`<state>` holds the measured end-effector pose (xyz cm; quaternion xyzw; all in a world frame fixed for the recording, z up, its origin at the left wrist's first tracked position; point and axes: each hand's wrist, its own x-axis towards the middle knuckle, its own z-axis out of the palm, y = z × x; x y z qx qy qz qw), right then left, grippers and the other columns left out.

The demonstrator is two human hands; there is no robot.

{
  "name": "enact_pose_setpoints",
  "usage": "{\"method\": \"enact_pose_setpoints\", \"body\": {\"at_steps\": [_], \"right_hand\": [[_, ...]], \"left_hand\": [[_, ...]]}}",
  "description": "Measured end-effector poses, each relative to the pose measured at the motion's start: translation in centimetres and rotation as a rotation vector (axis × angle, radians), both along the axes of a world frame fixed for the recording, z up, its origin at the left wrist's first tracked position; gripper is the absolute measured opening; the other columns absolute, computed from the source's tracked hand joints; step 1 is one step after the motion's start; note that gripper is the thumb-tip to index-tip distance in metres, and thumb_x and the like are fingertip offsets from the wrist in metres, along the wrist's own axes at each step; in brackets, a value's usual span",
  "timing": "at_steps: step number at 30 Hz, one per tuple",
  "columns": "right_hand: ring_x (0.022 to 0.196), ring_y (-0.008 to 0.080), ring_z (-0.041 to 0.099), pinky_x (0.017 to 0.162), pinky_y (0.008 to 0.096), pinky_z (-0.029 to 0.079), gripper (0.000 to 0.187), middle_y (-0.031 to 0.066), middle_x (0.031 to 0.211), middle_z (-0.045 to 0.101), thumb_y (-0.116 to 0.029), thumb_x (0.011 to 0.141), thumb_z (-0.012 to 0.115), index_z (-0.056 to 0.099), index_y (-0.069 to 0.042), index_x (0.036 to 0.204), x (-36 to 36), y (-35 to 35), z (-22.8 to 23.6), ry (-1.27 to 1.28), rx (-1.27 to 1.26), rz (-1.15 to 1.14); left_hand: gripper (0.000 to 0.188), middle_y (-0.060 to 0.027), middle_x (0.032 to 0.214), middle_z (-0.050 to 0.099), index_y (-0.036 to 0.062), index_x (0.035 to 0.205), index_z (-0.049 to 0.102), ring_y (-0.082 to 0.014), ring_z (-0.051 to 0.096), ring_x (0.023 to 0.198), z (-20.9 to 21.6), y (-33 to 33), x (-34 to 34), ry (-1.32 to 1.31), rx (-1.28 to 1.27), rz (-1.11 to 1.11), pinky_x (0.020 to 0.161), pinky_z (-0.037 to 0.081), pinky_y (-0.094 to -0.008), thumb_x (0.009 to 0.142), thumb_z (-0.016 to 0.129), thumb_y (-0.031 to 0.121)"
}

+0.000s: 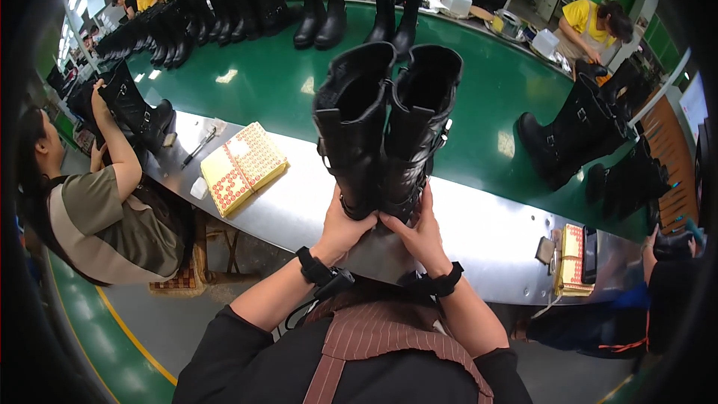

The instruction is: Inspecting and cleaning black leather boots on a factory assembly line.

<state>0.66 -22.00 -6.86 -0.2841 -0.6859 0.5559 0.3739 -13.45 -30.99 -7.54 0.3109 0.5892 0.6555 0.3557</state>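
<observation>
A pair of tall black boots stands in front of me at the metal edge of the bench, shafts open toward me. Around the lower part of the left boot (351,146) my left hand (345,226) is closed, thumb pointing inward. My right hand (419,233) grips the right boot (419,142) the same way, and the two thumbs nearly meet between the boots. Straps with metal buckles cross both shafts. The feet of the boots are mostly hidden behind the shafts and my hands.
A stack of yellow sticker sheets (243,168) and a pen (198,147) lie left on the metal ledge (479,232). Another bundle (572,258) lies right. Boots line the green conveyor (262,67). A co-worker (105,202) handles a boot at left; another person's hands show at far right.
</observation>
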Motion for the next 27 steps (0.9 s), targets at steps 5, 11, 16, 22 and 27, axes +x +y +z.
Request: {"method": "enact_pose_setpoints", "body": {"at_steps": [5,11,16,22,27], "right_hand": [[0.112,0.0302,0.060,0.096,0.0420,0.049,0.085,0.0187,0.131,0.053,-0.021,0.080,0.076,0.027,0.002,0.146,4.2,1.0,0.0,0.063,-0.017,-0.062],[0.110,0.0287,0.059,0.097,0.0445,0.046,0.068,0.0185,0.121,0.058,-0.044,0.090,0.061,0.042,0.001,0.138,7.0,4.8,0.0,0.376,-0.311,0.177],[0.110,0.0289,0.059,0.097,0.0442,0.047,0.069,0.0183,0.122,0.058,-0.047,0.091,0.058,0.043,0.001,0.137,-1.8,1.0,0.3,0.358,-0.386,0.393],[0.110,0.0291,0.060,0.098,0.0438,0.047,0.070,0.0181,0.123,0.058,-0.051,0.092,0.055,0.044,0.002,0.136,-9.1,-3.0,-1.4,0.357,-0.560,0.558],[0.110,0.0293,0.060,0.098,0.0435,0.047,0.072,0.0178,0.124,0.058,-0.055,0.092,0.051,0.044,0.002,0.135,-12.6,-7.3,-4.3,0.467,-0.749,0.555]], "left_hand": [[0.091,-0.0173,0.144,0.037,0.0056,0.146,0.029,-0.0251,0.034,0.137,-1.4,1.9,2.2,0.072,0.096,-0.085,0.111,0.030,-0.0360,0.069,0.076,0.005],[0.094,-0.0088,0.159,0.001,0.0186,0.155,0.005,-0.0231,0.027,0.137,9.5,3.9,1.3,-0.173,0.499,-0.696,0.111,0.029,-0.0402,0.079,0.060,0.014],[0.075,-0.0080,0.148,0.031,0.0122,0.153,0.007,-0.0141,0.046,0.125,7.8,7.7,5.1,-0.365,0.284,-0.603,0.106,0.038,-0.0294,0.099,0.050,0.040],[0.072,-0.0041,0.140,0.046,0.0114,0.152,0.015,-0.0127,0.048,0.123,6.5,9.8,3.9,-0.672,0.192,-0.809,0.105,0.040,-0.0304,0.098,0.047,0.048],[0.078,-0.0096,0.128,0.059,0.0039,0.133,0.048,-0.0176,0.056,0.118,1.9,11.9,2.0,-0.881,0.086,-0.655,0.103,0.044,-0.0351,0.089,0.041,0.067]]}}
